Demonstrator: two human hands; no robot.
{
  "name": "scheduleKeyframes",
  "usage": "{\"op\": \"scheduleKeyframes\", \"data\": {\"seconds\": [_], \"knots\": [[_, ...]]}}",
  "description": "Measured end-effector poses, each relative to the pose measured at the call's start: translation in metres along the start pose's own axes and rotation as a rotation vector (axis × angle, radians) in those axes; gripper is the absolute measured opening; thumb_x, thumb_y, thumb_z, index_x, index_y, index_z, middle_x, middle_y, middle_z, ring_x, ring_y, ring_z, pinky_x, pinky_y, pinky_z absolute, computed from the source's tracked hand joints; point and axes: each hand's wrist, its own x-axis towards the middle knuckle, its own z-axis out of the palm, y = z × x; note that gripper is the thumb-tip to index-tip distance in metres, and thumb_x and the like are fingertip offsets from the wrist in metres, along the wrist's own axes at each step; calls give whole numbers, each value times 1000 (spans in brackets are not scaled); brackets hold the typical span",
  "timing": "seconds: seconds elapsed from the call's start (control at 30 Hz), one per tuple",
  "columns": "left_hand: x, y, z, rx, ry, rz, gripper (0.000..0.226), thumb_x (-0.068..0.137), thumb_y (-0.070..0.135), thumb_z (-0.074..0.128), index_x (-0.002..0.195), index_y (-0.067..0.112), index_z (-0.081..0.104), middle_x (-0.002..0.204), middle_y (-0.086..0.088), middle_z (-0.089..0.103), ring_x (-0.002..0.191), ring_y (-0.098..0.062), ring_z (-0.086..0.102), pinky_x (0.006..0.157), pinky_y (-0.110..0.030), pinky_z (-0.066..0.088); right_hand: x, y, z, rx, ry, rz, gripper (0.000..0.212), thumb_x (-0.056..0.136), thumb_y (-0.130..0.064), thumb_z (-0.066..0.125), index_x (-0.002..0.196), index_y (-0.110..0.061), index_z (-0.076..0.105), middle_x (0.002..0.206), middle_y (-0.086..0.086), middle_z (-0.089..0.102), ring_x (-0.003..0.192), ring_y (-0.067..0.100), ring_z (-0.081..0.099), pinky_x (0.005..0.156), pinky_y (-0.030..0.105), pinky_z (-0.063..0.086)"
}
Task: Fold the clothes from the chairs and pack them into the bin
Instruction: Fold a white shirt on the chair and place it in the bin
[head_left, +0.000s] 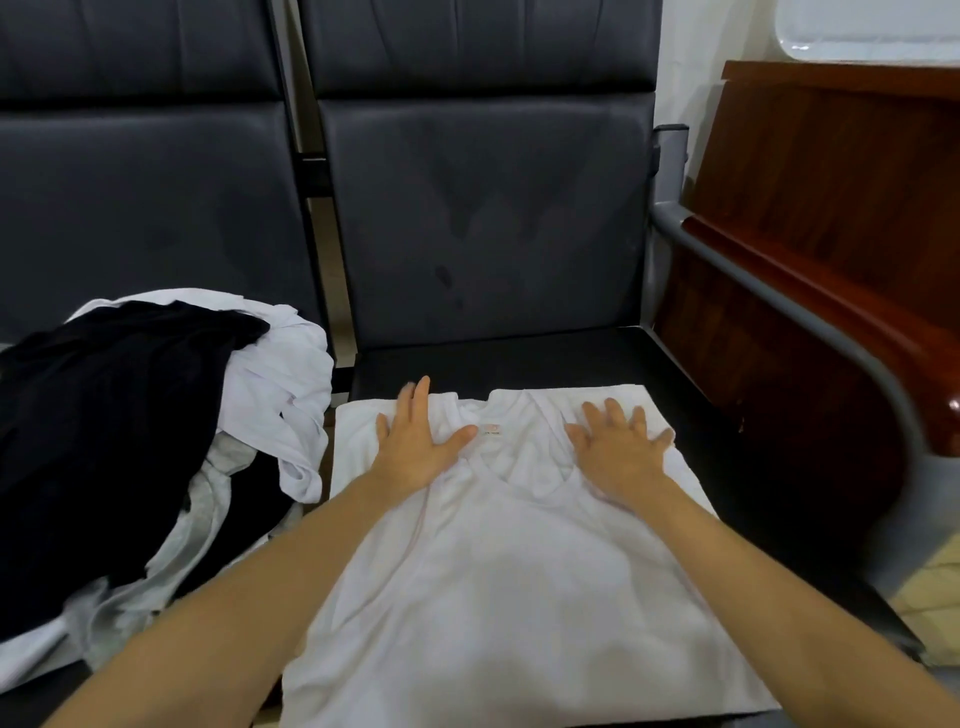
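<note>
Both forearms (234, 597) reach in from the bottom edge, over the near half of the vest.

Two dark padded chairs stand side by side. The right chair (483, 234) serves as the worktop; the left chair (145, 208) carries the pile (104, 415) of unfolded clothes, black cloth on top of white and grey. A wooden cabinet (831, 208) stands just beside the right chair. No bin is in view.

On the right seat lies the vest (493, 571), white, spread flat, neck away from the person. Under its far edge a second white layer shows; it may be a garment already folded, but I cannot tell.

The left hand (415, 447) rests on the left shoulder strap and the right hand (618, 447) on the right one. On both, the fingers (415, 402) are straight and spread wide, palms down, pressing the cloth and holding nothing. A small label (491, 428) sits between the hands at the neckline.

The step in hand looks like smoothing the vest before the first fold. Next, I judge, the fingers need to pinch the cloth along one side or at the straps and bring it over evenly, keeping the layer beneath from shifting. The pile is not yet dealt with, so the task seems early.
</note>
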Motion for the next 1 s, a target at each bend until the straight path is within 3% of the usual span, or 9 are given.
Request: {"op": "scheduleKeyframes", "data": {"seconds": [0.07,0.2,0.37,0.43,0.53,0.63,0.73,0.87,1.0], "knots": [[-15,5,-8,176,44,26,82,93,59,40,153,19,2,160,-5,-9,148,-23,-7,117,-49,-7,3,4,0,-23,-95,11,63,96,-63,9,152,-36,-3,161,-7,-9,147,32,-10,108,69,-3],[-68,14,-2,287,-137,57,72,96,61,21,153,23,1,161,-1,-12,148,-21,-11,116,-48,-11,0,18,-10,-89,-44,-78,66,94,-66,8,152,-36,-5,161,-7,-13,146,27,-17,110,65,-9],[-96,-12,-1,370,-259,94,104,56,87,-19,149,41,-14,157,5,-27,144,-16,-24,113,-51,-17,-52,12,-9,69,55,-60,61,98,-59,17,152,-32,9,162,-3,1,148,23,-7,114,60,-5],[-102,-7,-5,320,-206,68,90,69,84,-5,148,43,-13,154,7,-32,144,-18,-25,112,-53,-17,-78,10,0,94,22,-62,62,98,-59,19,152,-31,9,161,-2,2,148,24,-6,114,57,-4],[-117,-4,-9,323,-163,24,68,93,67,13,152,38,-4,159,7,-19,147,-19,-16,113,-56,-14,-105,16,17,43,-28,-94,63,98,-59,15,153,-32,4,162,-4,-4,148,22,-9,115,54,-6],[-132,-13,-16,365,-257,16,66,96,62,13,152,33,-7,160,6,-14,147,-16,-15,115,-54,-13,-109,23,17,28,-47,-117,62,98,-59,12,153,-33,1,162,-6,-5,148,19,-8,117,51,-6],[-143,-12,-28,308,-161,48,63,100,53,20,153,27,-2,161,-1,-11,147,-20,-13,117,-47,-11,-111,18,10,13,-64,-112,61,99,-57,13,153,-31,3,162,-3,-3,148,22,-7,116,55,-5],[-172,-12,-43,371,-112,96,56,100,41,39,150,23,21,159,-4,9,147,-21,4,119,-40,1,-128,-4,11,38,85,-231,53,103,-45,25,150,-22,23,159,1,15,148,23,3,117,48,4],[-192,-12,-61,323,-157,-26,64,93,37,55,147,19,27,148,-8,23,137,-26,24,109,-35,28,-140,-36,18,136,185,-436,45,101,-36,40,143,-18,40,152,4,32,144,23,21,116,37,15]]}}
